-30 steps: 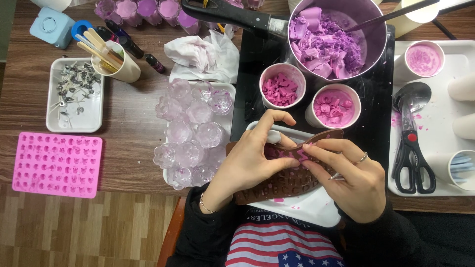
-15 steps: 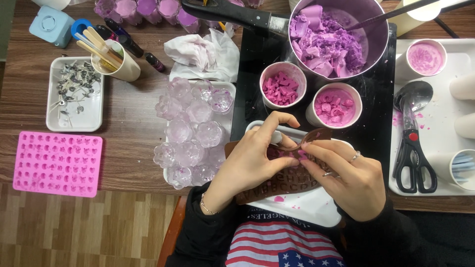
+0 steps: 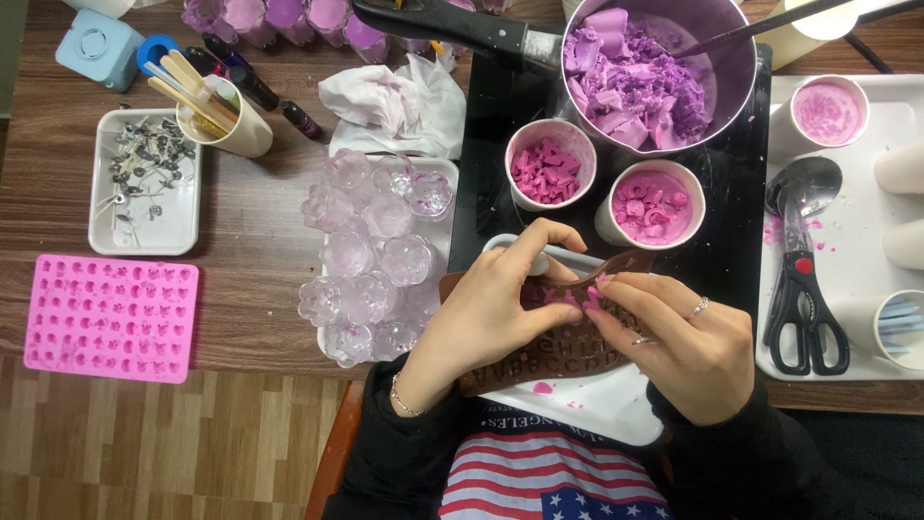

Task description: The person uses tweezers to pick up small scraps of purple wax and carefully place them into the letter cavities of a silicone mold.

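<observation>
Both the left hand (image 3: 496,313) and the right hand (image 3: 688,342) grip a brown silicone mould (image 3: 563,351), bending its far edge upward between them. Just beyond the fingers stand two cups of pink wax pieces (image 3: 549,166), and farther off a pot of purple wax (image 3: 654,72).

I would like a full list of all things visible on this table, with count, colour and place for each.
brown mould: one, brown, bent up in both hands over a white tray
pink mould: one, pink, left edge of table
pan: one, metal, purple wax chunks inside, top centre
cups of pink pieces: two, white, below the pan
clear glass holders: about a dozen, clear, centre
wick tray: one, white, upper left
cup of wooden sticks: one, cream, upper left
scissors: one, black, right tray
spoon: one, metal, right tray
left hand: on the mould
right hand: ringed, pinching the mould's edge
</observation>
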